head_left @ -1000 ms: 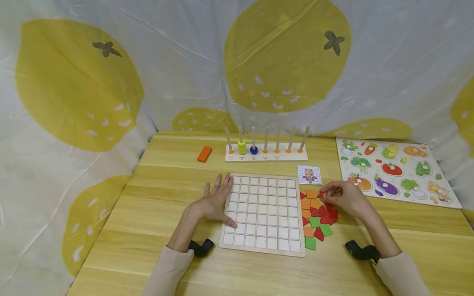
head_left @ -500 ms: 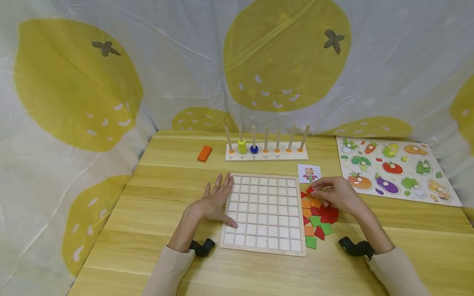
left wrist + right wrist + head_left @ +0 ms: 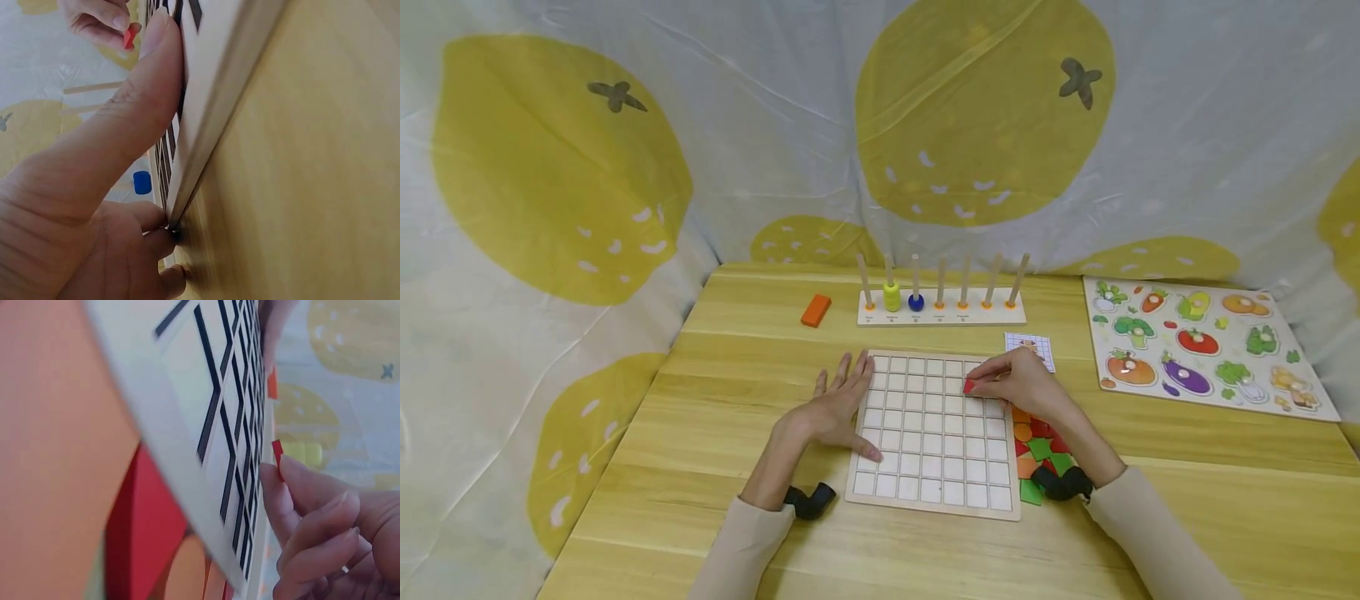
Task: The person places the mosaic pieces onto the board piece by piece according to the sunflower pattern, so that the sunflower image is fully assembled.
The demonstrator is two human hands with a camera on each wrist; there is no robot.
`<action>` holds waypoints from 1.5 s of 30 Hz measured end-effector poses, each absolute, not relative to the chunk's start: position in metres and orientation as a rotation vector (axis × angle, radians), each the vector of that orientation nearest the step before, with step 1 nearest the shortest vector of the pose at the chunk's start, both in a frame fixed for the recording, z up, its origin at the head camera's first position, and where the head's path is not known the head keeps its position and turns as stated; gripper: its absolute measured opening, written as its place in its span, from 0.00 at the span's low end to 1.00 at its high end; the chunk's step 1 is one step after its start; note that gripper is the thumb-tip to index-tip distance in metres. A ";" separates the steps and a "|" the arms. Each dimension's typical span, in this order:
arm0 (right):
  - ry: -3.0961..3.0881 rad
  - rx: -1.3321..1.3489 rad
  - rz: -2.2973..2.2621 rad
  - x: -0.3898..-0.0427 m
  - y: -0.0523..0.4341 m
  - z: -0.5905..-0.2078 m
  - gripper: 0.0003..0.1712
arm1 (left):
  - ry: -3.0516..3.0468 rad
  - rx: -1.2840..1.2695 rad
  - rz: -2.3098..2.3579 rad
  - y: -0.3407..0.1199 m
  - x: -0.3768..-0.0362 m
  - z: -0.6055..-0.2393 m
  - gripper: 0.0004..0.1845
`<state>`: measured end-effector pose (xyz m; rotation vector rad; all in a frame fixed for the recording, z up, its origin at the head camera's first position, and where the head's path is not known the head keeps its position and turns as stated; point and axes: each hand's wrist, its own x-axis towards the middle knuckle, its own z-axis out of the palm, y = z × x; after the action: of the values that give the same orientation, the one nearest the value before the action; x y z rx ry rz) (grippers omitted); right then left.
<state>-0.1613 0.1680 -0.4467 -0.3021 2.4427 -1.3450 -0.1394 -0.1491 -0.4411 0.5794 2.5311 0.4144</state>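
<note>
Right hand (image 3: 1026,385) pinches a small flat red tile (image 3: 969,386) over the upper right of the pale wooden grid board (image 3: 934,433), mid-frame. Left hand (image 3: 838,404) lies flat, fingers relaxed, thumb on the board's left edge. The right forearm partly hides the pile of coloured tiles (image 3: 1037,450).

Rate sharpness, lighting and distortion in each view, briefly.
Head view: even soft light, sharp, faint wide-angle bowing; red tile clear in the right hand. Left wrist view: thumb and grid board edge blurred, too close. Right wrist view: board tilted, near tiles smeared into colour patches.
</note>
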 end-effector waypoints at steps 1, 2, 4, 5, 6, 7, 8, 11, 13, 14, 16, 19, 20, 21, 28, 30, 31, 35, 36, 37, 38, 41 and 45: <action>2.458 -0.301 -1.333 -0.162 0.164 -0.447 0.09 | 2.531 0.581 0.417 -0.149 -0.139 -0.441 0.76; 2.475 -0.288 -1.315 -0.162 0.161 -0.447 0.08 | 2.529 0.580 0.417 -0.149 -0.139 -0.442 0.76; 2.492 -0.261 -1.291 -0.163 0.157 -0.447 0.08 | 2.527 0.583 0.416 -0.149 -0.140 -0.442 0.77; 2.501 -0.249 -1.280 -0.163 0.156 -0.447 0.07 | 2.524 0.584 0.416 -0.149 -0.140 -0.443 0.77; 2.501 -0.236 -1.275 -0.163 0.155 -0.447 0.07 | 2.524 0.587 0.416 -0.149 -0.140 -0.443 0.77; 2.505 -0.233 -1.268 -0.163 0.154 -0.447 0.07 | 2.525 0.590 0.413 -0.149 -0.140 -0.443 0.77; 2.511 -0.221 -1.259 -0.164 0.153 -0.447 0.06 | 2.526 0.592 0.413 -0.149 -0.140 -0.443 0.77; 2.528 -0.212 -1.239 -0.165 0.151 -0.448 0.05 | 2.532 0.600 0.413 -0.149 -0.140 -0.444 0.77; 2.541 -0.204 -1.226 -0.166 0.149 -0.449 0.05 | 2.535 0.605 0.411 -0.149 -0.140 -0.444 0.77; 2.544 -0.196 -1.226 -0.166 0.149 -0.449 0.05 | 2.536 0.608 0.413 -0.150 -0.140 -0.444 0.76; 2.546 -0.197 -1.224 -0.166 0.148 -0.450 0.05 | 2.537 0.608 0.409 -0.150 -0.140 -0.443 0.76; 2.539 -0.202 -1.228 -0.167 0.148 -0.450 0.05 | 2.537 0.609 0.413 -0.150 -0.140 -0.443 0.76; 2.535 -0.204 -1.229 -0.167 0.148 -0.449 0.05 | 2.537 0.609 0.415 -0.150 -0.140 -0.443 0.76; 2.532 -0.209 -1.229 -0.167 0.148 -0.449 0.05 | 2.538 0.609 0.416 -0.150 -0.140 -0.442 0.76; 2.519 -0.201 -1.228 -0.167 0.145 -0.447 0.07 | 2.538 0.610 0.399 -0.150 -0.141 -0.441 0.76; 2.520 -0.200 -1.223 -0.168 0.144 -0.447 0.06 | 2.534 0.605 0.396 -0.151 -0.140 -0.441 0.76; 2.524 -0.195 -1.219 -0.168 0.144 -0.447 0.06 | 2.533 0.604 0.394 -0.151 -0.140 -0.441 0.76; 2.563 -0.189 -1.192 -0.168 0.141 -0.447 0.04 | 2.529 0.600 0.398 -0.151 -0.140 -0.442 0.77; 2.573 -0.186 -1.184 -0.168 0.140 -0.447 0.03 | 2.528 0.599 0.397 -0.151 -0.140 -0.443 0.77; 2.584 -0.192 -1.177 -0.168 0.138 -0.447 0.04 | 2.528 0.597 0.397 -0.151 -0.140 -0.443 0.77; 2.592 -0.198 -1.170 -0.168 0.137 -0.446 0.04 | 2.527 0.594 0.397 -0.151 -0.140 -0.443 0.77; 2.602 -0.214 -1.165 -0.169 0.135 -0.446 0.04 | 2.528 0.587 0.397 -0.151 -0.140 -0.443 0.77; 2.578 -0.194 -1.196 -0.169 0.136 -0.447 0.04 | 2.526 0.590 0.396 -0.151 -0.141 -0.442 0.77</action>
<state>-0.1691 0.1357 -0.4470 -0.1944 2.5775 -1.1959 -0.1407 -0.1513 -0.4424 0.5896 2.5265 0.3957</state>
